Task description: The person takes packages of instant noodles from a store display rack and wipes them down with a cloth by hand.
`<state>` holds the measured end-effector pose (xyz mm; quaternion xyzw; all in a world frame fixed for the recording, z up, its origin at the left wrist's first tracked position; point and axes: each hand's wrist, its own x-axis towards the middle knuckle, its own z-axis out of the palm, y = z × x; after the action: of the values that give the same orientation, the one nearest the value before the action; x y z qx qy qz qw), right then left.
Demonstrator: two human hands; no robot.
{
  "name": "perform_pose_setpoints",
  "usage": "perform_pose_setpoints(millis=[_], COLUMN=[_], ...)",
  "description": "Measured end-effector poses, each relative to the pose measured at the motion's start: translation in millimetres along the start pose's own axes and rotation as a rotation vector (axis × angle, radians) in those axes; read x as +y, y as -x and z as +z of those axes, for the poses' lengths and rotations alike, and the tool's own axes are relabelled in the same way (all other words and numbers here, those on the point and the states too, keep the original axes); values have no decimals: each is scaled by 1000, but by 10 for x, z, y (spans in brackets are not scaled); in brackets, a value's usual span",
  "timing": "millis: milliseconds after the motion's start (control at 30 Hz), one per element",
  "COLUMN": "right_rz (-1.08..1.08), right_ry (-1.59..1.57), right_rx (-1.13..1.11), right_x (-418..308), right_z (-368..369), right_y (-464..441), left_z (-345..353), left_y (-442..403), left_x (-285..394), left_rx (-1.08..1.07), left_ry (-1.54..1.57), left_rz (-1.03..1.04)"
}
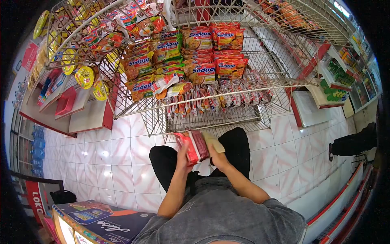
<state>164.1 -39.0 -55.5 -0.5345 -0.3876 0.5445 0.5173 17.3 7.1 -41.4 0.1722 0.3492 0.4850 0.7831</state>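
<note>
Above my lap, my left hand (185, 153) is wrapped around the left side of a red packet (197, 144) with a pale band and a dark maroon side. Whether it is one packet or several pressed together I cannot tell. My right hand (219, 158) grips a flat beige cloth-like piece (213, 143) against the packet's right side. Just beyond my hands stands a wire rack (211, 125). Upright stacks of noodle packets (202, 73) in red, green and orange fill its middle, with a row of smaller packets (219, 99) in front.
Yellow cup noodles (84, 77) hang at the rack's left side, beside low shelves (91, 116). An Aice freezer (105, 223) is near my left elbow. Another person's leg (353, 142) shows at right, above a red-edged shelf (337, 207). White tiles (118, 152) cover the floor.
</note>
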Motion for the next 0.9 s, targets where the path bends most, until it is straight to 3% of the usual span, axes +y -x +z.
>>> perform_pose_setpoints(millis=[67, 100, 200, 233, 367, 433, 567, 633, 733, 767, 800, 867, 900], right_rz=[111, 110, 19, 9, -43, -32, 46, -23, -35, -170, -302, 101, -15], right_ry=[-416, -278, -314, -256, -100, -133, -521, -447, -144, -26, 95, 73, 77], right_rx=[43, 90, 139, 118, 79, 90, 80, 54, -42, -47, -52, -273, -257], right_x=[21, -219, -113, -115, -105, -50, -209, -266, -248, -190, -201, -260, -195], right_z=[27, 37, -44, -44, 45, 67, 36, 50, 63, 99, 158, 151, 185], right_y=[-19, 51, 13, 41, 155, 145, 87, 81, 114, 108, 113, 212, 239], left_z=[-32, -13, 67, 140, -6, -41, -96, -192, -196, -159, -161, -241, -238], left_y=[-48, -44, -25, 18, -46, -46, -17, -59, -133, -128, -136, -122, -116], left_x=[-116, -87, 54, 110, 9, -30, -98, -189, -352, -386, -358, -265, -236], left_rx=[13, 99, 97, 129, 217, 136, 47, 0, 145, 221, 167, 65, 97], left_ry=[-439, -749, -740, -623, -981, -894, -845, -879, -661, -648, -506, -223, -276], left_rz=[179, 312, 320, 201, 400, 359, 195, 124, 252, 295, 181, -47, 5])
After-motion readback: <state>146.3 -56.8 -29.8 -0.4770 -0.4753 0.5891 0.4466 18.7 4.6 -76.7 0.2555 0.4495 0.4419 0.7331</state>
